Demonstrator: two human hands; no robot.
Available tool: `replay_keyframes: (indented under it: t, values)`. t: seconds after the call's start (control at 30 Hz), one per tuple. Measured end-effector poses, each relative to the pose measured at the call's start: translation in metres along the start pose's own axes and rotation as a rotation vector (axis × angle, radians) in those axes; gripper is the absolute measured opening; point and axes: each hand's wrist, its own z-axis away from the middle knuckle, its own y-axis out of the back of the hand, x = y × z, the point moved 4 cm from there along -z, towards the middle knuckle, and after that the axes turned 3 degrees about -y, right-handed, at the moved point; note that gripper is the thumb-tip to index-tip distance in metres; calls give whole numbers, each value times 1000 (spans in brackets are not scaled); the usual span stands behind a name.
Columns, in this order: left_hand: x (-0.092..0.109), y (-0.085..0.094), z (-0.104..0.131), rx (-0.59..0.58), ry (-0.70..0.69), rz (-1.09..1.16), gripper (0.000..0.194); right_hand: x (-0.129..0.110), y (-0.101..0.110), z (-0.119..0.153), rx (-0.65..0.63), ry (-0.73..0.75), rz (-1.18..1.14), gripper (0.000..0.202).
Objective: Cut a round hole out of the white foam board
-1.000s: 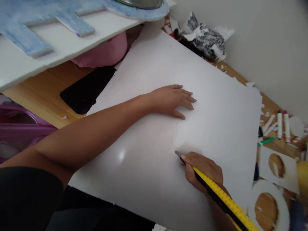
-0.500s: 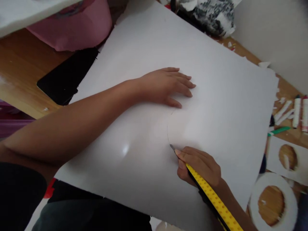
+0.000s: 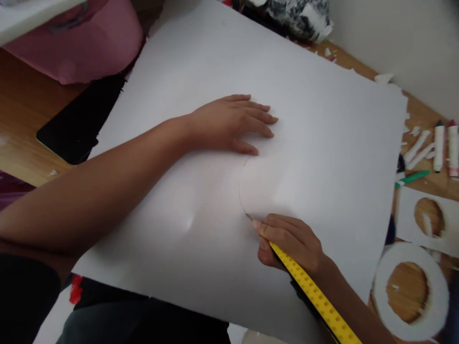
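A large white sheet of card (image 3: pixel 322 143) lies across the table. My left hand (image 3: pixel 233 123) rests flat on it with the fingers spread, the thumb at the upper end of a thin curved line (image 3: pixel 239 188). Lower and to the right, my right hand (image 3: pixel 290 241) is closed round a yellow and black utility knife (image 3: pixel 311 291). The knife is tilted, and its blade tip touches the card at the lower end of the curved line.
At the right lie a white ring (image 3: pixel 382 291), a white piece with a round hole (image 3: pixel 405 215), markers (image 3: pixel 439 148), a green stick-like tool (image 3: pixel 412 178) and paper scraps. A pink container (image 3: pixel 82 48) and a black flat object (image 3: pixel 79 124) sit at the left.
The blade has moved a little further along the curve, and the line behind it is longer. My left hand stays flat on the card. The whole view has shifted slightly.
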Motion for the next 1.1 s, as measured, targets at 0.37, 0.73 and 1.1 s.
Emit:
replay_keyframes:
  t: [0.37, 0.73, 1.1]
  values:
    - [6, 6, 0, -17, 77, -37, 46, 0, 3, -4, -61, -45, -184, 21]
    - [6, 9, 0, -46, 87, -111, 48, 10, 0, 6, -80, -68, -267, 13]
    - [12, 13, -1, -90, 123, -183, 47, 15, 8, 2, -247, -120, -332, 12]
